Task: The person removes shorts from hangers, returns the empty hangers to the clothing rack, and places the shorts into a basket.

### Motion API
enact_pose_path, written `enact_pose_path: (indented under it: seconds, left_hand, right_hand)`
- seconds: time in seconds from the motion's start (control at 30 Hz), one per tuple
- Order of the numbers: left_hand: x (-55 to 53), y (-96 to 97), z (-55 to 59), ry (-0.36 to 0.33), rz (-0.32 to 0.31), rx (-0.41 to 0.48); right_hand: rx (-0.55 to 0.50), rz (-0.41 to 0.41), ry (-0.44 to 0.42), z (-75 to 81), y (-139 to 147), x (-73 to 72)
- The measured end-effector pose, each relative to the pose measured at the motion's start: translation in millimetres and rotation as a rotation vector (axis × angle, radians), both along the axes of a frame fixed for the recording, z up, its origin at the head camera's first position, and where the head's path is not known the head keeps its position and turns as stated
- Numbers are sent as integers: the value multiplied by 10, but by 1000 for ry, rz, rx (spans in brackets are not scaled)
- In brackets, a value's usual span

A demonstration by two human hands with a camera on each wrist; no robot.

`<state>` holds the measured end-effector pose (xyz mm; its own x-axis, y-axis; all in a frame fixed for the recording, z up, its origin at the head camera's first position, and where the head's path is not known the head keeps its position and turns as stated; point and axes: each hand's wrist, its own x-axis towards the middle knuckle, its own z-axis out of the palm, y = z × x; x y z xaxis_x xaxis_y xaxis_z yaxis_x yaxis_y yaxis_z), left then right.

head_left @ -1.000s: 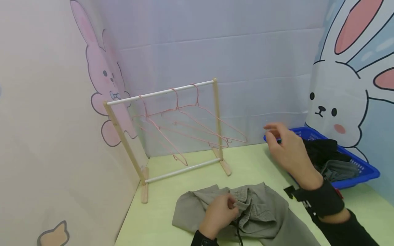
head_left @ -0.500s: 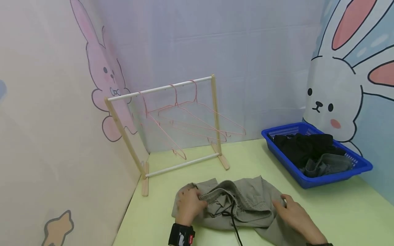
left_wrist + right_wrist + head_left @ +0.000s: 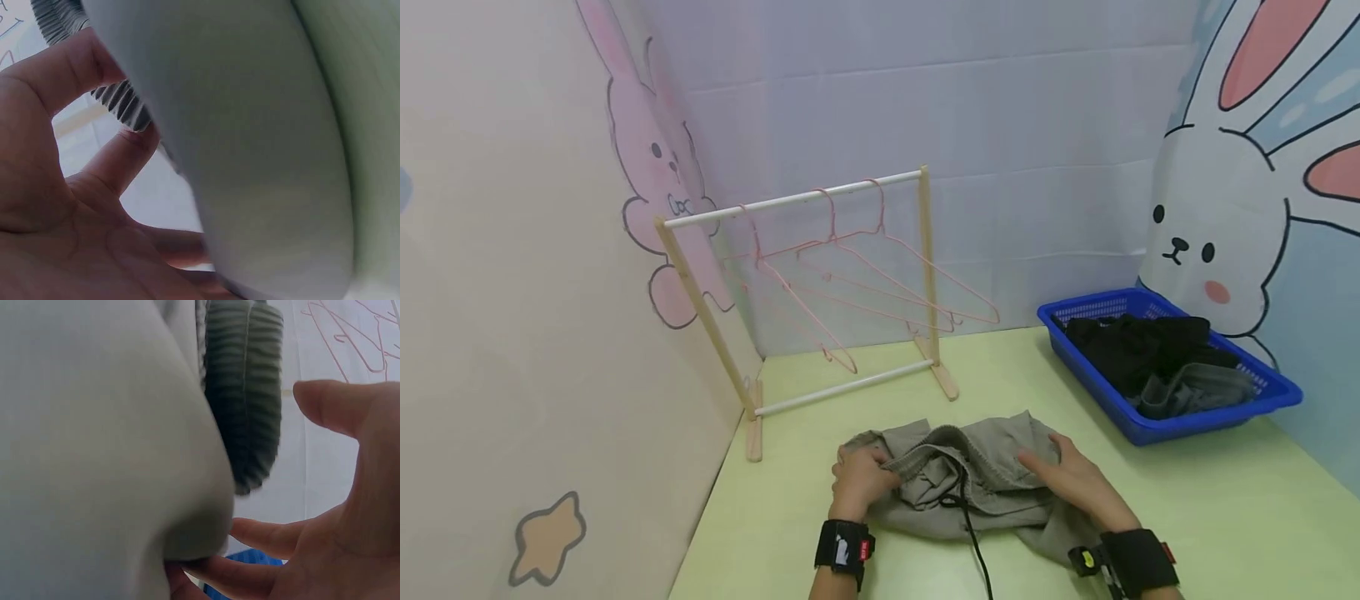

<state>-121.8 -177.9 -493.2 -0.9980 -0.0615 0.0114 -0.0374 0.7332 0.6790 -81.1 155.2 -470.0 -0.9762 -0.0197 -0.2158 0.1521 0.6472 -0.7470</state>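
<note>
A pair of greenish-grey trousers (image 3: 1007,450) lies bunched on the table, the elastic waistband (image 3: 973,454) facing up and a black drawstring (image 3: 973,537) trailing toward the front edge. At their left side my left hand (image 3: 861,482) grips the cloth; in the left wrist view its thumb and forefinger meet the ribbed waistband (image 3: 122,103). My right hand (image 3: 1078,479) is at the right side with fingers spread. In the right wrist view its thumb (image 3: 331,403) stands apart from the ribbed band (image 3: 247,394), while the lower fingers reach behind the cloth, their tips partly hidden.
A wooden rack (image 3: 928,275) with a white top bar (image 3: 775,202) stands behind the trousers, with pink hangers (image 3: 833,240) on it. At the right back sits a blue basket (image 3: 1157,432) of dark clothes (image 3: 1138,354). A wall (image 3: 587,375) borders the table's left side.
My right hand has come down from beside the basket to the trousers' right side. My left hand has shifted left along the cloth, and the waistband has been opened out.
</note>
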Motion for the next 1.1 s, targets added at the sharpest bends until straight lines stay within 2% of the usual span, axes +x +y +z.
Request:
enact_pose_path:
  seconds: [0.1,0.27,0.37,0.47,0.67,0.77,0.93,1.1]
  left_hand:
    - [-31,48,-10,40,-61,19]
    - [-108,258,-43,69,-160,77]
    - [-150,408,-61,58,-234,137]
    - [-184,569,-83,39,-279,199]
    - [-208,934,-160,17,-281,310]
    - [-201,1066,-162,-6,-279,330]
    - [-233,1162,-88,-20,-290,291]
    - [-276,1260,-12,17,-278,260]
  right_hand:
    - [-40,26,-3,-7,-112,-80]
    - [-111,78,-5,-4,-257,-175]
    - [-159,97,-12,-19,-349,-230]
    - [-204,117,-12,-39,-428,-284]
    - [-270,121,28,-100,-519,-335]
    - [-295,111,36,-131,-544,-343]
    - [-365,99,64,-145,-574,-400]
    - [-442,98,84,-135,-588,-473]
